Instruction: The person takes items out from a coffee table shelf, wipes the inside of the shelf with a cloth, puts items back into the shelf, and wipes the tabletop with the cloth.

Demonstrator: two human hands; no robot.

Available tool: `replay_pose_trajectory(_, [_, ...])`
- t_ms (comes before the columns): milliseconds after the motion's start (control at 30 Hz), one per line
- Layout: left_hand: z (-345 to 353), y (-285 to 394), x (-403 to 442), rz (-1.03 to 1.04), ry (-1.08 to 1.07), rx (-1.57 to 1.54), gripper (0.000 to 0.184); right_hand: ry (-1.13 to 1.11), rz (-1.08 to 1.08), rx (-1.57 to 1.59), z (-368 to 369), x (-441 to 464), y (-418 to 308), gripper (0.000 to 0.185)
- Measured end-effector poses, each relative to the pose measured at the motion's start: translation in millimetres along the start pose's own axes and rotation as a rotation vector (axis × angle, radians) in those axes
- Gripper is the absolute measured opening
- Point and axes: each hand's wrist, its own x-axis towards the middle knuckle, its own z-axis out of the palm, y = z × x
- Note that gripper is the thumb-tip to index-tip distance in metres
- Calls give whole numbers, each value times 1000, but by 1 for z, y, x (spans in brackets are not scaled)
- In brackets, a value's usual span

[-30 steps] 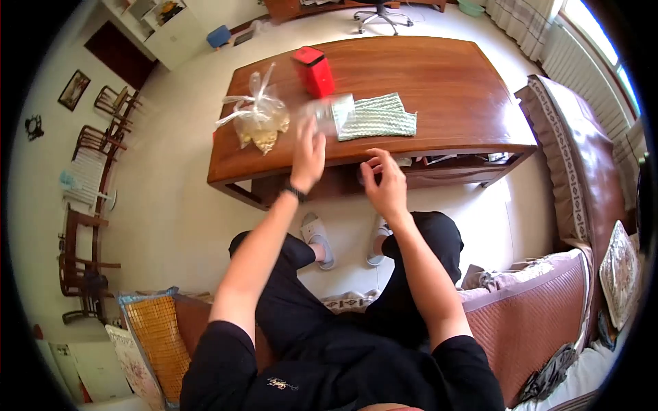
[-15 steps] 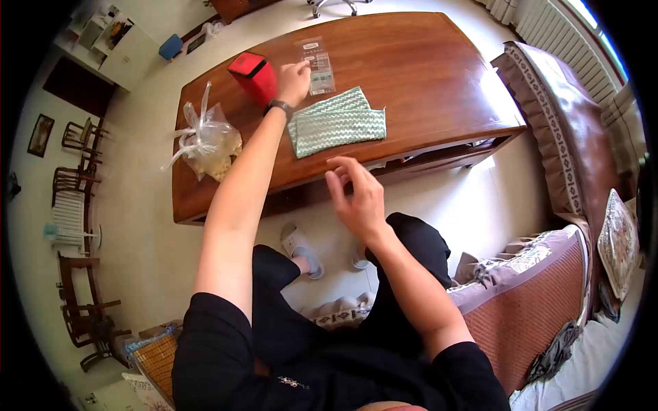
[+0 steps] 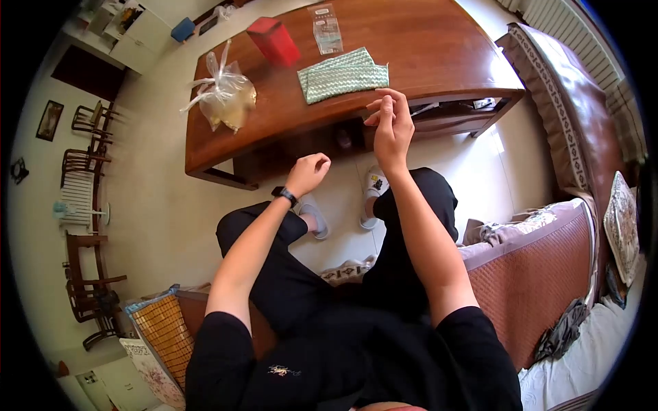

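My left hand (image 3: 308,174) is above the floor in front of the table, fingers curled together; whether anything small is inside is hidden. My right hand (image 3: 393,130) is at the table's front edge, fingers apart and holding nothing, nearest to the folded green-and-white patterned cloth (image 3: 345,79). Behind the cloth lies a flat clear plastic package (image 3: 327,30). A red box (image 3: 274,42) stands left of the package. Farther left is a tied clear plastic bag (image 3: 229,100) with yellowish contents.
The wooden table (image 3: 425,41) has a lower shelf with items on it. A brown sofa (image 3: 528,301) is at the right and around me. Wooden chairs (image 3: 89,294) line the left wall. My slippered feet are on the floor below.
My left hand has let go of the clear package, left behind the cloth, and drawn back off the table. My right hand has moved forward and right, to the table's edge.
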Motion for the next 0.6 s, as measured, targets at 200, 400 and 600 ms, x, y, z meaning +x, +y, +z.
replay_pose_trajectory(200, [93,-106,91,-108,-91,268,54,-108,49,74,7,5,7,29])
replay_pose_trajectory(400, [151,-143,172,12,-177,316,46,-228,98,53,30,17,14,26])
replay_pose_trajectory(600, [143,-136,168,9,-236,346,50,-301,77,15,49,13,14,24])
